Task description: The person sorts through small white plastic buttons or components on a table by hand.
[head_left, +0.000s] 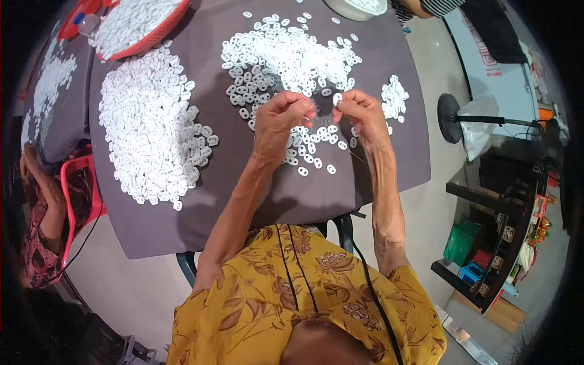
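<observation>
Above the dark cloth-covered table, my right hand (365, 118) pinches a small white oval piece with two holes (337, 99) between thumb and fingertips. My left hand (283, 121) is closed in a pinch close beside it; what its fingertips hold is too small to make out. Thin, wire-like bits (323, 117) show between the two hands. Behind and beneath the hands spreads a loose heap of similar white pieces (292, 55), with several scattered singly toward me.
A larger white heap (146, 121) covers the table's left part, below a red basket (146, 30) full of pieces. A small pile (394, 97) lies near the right edge. A white bowl (359, 11) stands at the back. Another person's arm (45, 182) shows at far left.
</observation>
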Available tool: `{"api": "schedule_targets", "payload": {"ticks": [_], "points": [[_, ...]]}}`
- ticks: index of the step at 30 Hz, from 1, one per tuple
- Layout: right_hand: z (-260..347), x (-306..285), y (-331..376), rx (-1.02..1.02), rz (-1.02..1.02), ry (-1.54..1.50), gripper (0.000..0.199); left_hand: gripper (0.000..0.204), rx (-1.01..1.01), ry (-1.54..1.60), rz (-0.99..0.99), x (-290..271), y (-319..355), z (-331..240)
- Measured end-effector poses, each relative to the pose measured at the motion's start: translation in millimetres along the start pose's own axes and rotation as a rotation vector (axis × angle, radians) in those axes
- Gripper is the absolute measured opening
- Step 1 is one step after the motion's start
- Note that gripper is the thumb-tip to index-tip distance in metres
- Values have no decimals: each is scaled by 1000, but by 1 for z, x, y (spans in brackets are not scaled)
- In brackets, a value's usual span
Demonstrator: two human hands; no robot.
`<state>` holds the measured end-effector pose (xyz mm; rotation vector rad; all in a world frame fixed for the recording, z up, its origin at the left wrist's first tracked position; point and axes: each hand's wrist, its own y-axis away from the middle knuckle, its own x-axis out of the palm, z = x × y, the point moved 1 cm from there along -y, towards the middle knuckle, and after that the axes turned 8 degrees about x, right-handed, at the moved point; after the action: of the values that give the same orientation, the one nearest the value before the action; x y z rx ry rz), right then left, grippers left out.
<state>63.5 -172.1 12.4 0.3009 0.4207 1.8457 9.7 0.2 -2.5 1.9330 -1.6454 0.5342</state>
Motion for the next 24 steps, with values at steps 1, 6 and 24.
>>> {"api": "schedule_targets", "payload": {"ticks": [1, 6, 24], "points": [[2, 3, 3, 44, 58, -172, 6, 16, 0, -18, -2, 3, 2, -1], [14, 15, 17, 68, 145, -357, 5, 16, 17, -34, 43, 17, 6, -10], [38, 37, 42, -445, -317, 605, 9, 16, 90, -42, 48, 21, 9, -13]]}}
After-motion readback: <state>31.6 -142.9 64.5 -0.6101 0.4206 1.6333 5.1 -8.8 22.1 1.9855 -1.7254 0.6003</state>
